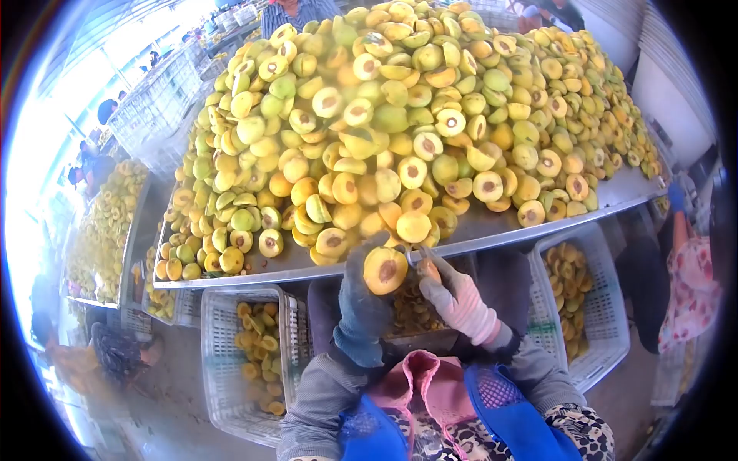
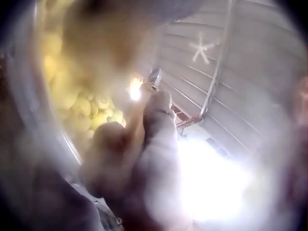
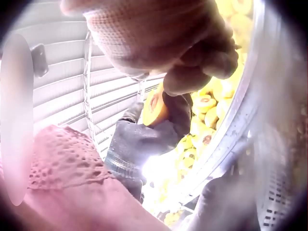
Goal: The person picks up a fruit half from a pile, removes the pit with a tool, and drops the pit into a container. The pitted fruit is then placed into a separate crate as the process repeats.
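My left hand (image 1: 360, 307), in a dark grey-blue glove, grips a yellow peach half (image 1: 385, 270) with its cut face and brown pit hollow turned up. Close by on the right, my right hand (image 1: 465, 303) in a pale pinkish glove pinches a small tool with a brownish handle (image 1: 429, 270) and a metal tip (image 1: 415, 256). That tip sits right beside the fruit. From the right wrist, the peach half (image 3: 155, 108) shows between the dark glove's fingers, below the pale glove (image 3: 154, 38). Blur covers much of the left wrist view.
A large heap of halved peaches (image 1: 430, 146) fills the metal table, whose raised rim (image 1: 307, 273) runs just beyond my hands. White crates (image 1: 215, 369) with peach pieces stand at both sides. Another person's patterned sleeve (image 1: 689, 284) is at the right.
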A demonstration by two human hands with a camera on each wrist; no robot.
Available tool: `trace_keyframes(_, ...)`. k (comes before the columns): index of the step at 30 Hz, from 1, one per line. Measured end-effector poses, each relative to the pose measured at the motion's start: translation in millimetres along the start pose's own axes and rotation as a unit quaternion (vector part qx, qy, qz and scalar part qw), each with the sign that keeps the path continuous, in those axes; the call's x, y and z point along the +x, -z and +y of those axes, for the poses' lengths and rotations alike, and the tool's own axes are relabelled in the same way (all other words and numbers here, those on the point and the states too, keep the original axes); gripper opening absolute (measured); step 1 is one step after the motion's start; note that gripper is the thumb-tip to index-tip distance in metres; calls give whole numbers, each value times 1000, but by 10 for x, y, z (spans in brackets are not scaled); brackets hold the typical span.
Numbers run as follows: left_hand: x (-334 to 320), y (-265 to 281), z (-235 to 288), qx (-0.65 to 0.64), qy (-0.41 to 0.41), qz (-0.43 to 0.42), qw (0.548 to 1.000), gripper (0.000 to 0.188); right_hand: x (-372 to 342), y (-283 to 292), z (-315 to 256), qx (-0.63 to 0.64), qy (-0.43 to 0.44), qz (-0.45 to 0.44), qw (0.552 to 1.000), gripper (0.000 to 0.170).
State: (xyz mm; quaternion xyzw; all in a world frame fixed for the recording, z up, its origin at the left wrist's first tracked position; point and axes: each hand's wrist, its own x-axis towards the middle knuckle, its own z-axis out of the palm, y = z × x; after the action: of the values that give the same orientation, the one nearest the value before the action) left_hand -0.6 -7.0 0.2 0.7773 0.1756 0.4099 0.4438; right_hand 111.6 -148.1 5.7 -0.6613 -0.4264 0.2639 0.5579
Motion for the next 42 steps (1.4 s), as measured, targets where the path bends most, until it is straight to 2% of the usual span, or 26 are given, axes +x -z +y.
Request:
trace_keyframes(1, 23, 16, 125, -10, 43, 6, 999, 59, -36, 16, -18, -56, 13, -6, 998, 59)
trace_keyframes(3, 23, 31, 133, 27, 38, -25, 999, 55, -98, 33, -54, -165, 39, -16, 985, 62)
trace_keyframes(6, -10, -21, 53, 21, 25, -45, 998, 51, -101, 47, -151, -235, -36, -53, 970, 66)
trace_keyframes(11, 14, -58, 159, -21, 41, -53, 998, 44, -113, 26, -23, -198, -16, -37, 979, 62)
trace_keyframes(14, 29, -104, 368, -44, 39, -19, 998, 31, -117, 9, 23, -131, -1, -32, 991, 56)
trace_keyframes(18, -56, -162, 292, -48, 43, -1, 998, 32, -125, -15, -25, -96, -10, -20, 995, 49)
trace_keyframes(20, -86, -175, 207, -10, 26, 1, 1000, 33, -124, -28, -33, -94, -10, -17, 995, 49)
trace_keyframes(23, -117, -197, 224, -48, 51, -1, 998, 41, -135, -46, 17, -107, -4, -12, 994, 52)
trace_keyframes(26, -111, -365, 203, -112, -33, 101, 988, 38, -144, -64, 44, -116, -10, -13, 993, 55)
trace_keyframes(30, -143, -291, 103, -21, -8, 69, 997, 43, -149, -63, 79, -169, -46, -52, 983, 59)
trace_keyframes(33, -99, -191, 251, -2, 9, 15, 1000, 48, -141, -19, 111, -205, -49, -87, 974, 62)
trace_keyframes(36, -94, -155, 280, 37, 6, -20, 999, 48, -139, 20, 150, -209, -16, -90, 974, 63)
trace_keyframes(39, -126, -160, 56, 138, -71, -11, 988, 43, -172, -48, 279, -86, -28, -113, 989, 65)
trace_keyframes(42, -243, -157, -114, 191, -141, 8, 971, 41, -162, -13, 251, -204, -10, -119, 972, 63)
